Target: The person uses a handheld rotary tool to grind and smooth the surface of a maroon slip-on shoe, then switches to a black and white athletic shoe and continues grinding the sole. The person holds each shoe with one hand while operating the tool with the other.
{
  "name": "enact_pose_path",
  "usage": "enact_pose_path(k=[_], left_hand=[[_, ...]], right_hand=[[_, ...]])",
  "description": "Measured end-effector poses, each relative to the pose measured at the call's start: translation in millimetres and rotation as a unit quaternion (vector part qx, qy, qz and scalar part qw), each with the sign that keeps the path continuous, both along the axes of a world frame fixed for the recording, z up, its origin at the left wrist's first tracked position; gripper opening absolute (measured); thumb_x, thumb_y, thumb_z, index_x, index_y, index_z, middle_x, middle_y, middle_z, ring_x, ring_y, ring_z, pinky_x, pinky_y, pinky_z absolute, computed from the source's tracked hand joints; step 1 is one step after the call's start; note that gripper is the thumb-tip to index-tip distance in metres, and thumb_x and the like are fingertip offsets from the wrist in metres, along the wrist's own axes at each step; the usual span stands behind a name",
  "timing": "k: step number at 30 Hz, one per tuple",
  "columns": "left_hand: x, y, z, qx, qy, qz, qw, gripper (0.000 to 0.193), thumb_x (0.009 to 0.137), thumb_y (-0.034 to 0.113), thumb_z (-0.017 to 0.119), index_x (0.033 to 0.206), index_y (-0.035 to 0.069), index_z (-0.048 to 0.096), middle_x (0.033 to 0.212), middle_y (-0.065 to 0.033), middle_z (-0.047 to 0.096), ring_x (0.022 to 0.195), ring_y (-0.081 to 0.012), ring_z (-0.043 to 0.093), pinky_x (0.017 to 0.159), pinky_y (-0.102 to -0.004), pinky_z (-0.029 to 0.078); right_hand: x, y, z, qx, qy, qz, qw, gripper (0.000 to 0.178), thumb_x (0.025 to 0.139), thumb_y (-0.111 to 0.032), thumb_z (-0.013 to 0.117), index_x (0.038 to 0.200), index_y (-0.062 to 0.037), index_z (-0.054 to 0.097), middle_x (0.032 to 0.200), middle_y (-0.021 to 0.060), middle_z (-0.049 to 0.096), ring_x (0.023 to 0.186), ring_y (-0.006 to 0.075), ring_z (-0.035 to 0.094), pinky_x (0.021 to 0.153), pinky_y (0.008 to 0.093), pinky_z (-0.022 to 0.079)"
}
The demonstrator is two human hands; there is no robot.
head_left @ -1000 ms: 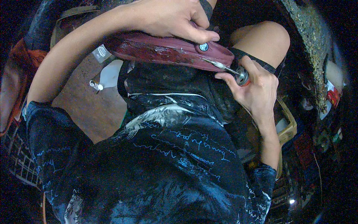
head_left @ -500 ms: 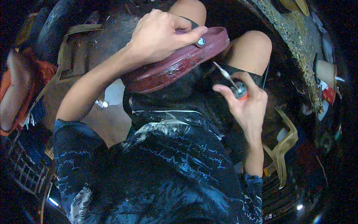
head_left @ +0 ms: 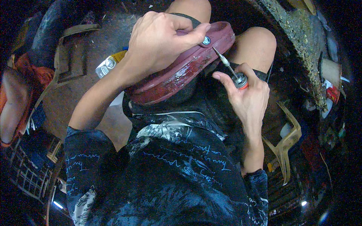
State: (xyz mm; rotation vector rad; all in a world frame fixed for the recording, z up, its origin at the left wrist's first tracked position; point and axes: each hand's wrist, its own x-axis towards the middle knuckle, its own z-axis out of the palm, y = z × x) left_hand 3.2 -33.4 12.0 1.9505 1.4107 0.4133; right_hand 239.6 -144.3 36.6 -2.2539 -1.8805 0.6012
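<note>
Left hand (head_left: 160, 39) tight on maroon clog (head_left: 179, 77), right hand (head_left: 250, 94) round thin-tipped tool (head_left: 240, 79), contact unclear

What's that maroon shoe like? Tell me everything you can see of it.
The maroon, rubbery-looking clog has a round blue-and-white button near its upper right end. Its side is darkly marked, with a shiny, wet-looking patch. It slants above the black shorts, gripped by the person's left hand, which hides part of it. The tip of a thin, pointed applicator overlaps it; whether they touch is unclear.
</note>
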Motion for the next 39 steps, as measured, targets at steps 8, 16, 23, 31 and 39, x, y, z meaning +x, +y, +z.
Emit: enact_pose_path(k=[8, 16, 23, 31, 39], left_hand=[[4, -2, -1, 0.023, 0.011, 0.011, 1.000, 0.053, 0.097, 0.059, 0.073, 0.078, 0.011, 0.085, 0.061, -0.0215, 0.067, 0.063, -0.0438, 0.072, 0.067, -0.0523, 0.060], [7, -3, -3, 0.017, 0.008, 0.025, 1.000, 0.052, 0.096, 0.060, 0.073, 0.083, 0.012, 0.088, 0.061, -0.0225, 0.068, 0.063, -0.0438, 0.073, 0.068, -0.0512, 0.062], [9, -7, -5, 0.025, 0.009, 0.038, 0.999, 0.052, 0.096, 0.061, 0.073, 0.085, 0.012, 0.089, 0.060, -0.0218, 0.068, 0.063, -0.0432, 0.074, 0.069, -0.0512, 0.062], [12, -5, -9, 0.032, 0.013, 0.042, 0.999, 0.053, 0.095, 0.064, 0.072, 0.089, 0.014, 0.090, 0.063, -0.0217, 0.071, 0.066, -0.0429, 0.075, 0.072, -0.0513, 0.063], [14, -4, -9, 0.023, 0.023, 0.041, 0.999, 0.055, 0.095, 0.065, 0.071, 0.089, 0.014, 0.090, 0.063, -0.0220, 0.071, 0.066, -0.0428, 0.076, 0.073, -0.0512, 0.064]], right_hand=[[0, -1, 0, -0.018, -0.005, 0.017, 1.000, 0.063, 0.082, -0.065, 0.093, 0.090, -0.0051, 0.074, 0.062, 0.0129, 0.065, 0.059, 0.0372, 0.069, 0.061, 0.0461, 0.055], [-2, -2, -1, -0.011, 0.012, 0.034, 0.999, 0.064, 0.082, -0.067, 0.091, 0.089, -0.0063, 0.074, 0.064, 0.0148, 0.067, 0.062, 0.0401, 0.072, 0.061, 0.0489, 0.057], [-4, -5, 0, -0.014, 0.016, 0.041, 0.999, 0.061, 0.081, -0.064, 0.093, 0.091, -0.0059, 0.077, 0.065, 0.0153, 0.069, 0.064, 0.0406, 0.074, 0.062, 0.0478, 0.058], [-6, -7, -2, 0.010, 0.017, 0.062, 0.998, 0.060, 0.082, -0.062, 0.094, 0.091, -0.0055, 0.075, 0.064, 0.0146, 0.067, 0.062, 0.0407, 0.073, 0.061, 0.0480, 0.057], [-6, -11, -3, 0.042, 0.024, 0.091, 0.995, 0.059, 0.082, -0.061, 0.094, 0.087, -0.0062, 0.072, 0.061, 0.0134, 0.065, 0.059, 0.0406, 0.072, 0.058, 0.0479, 0.056]])
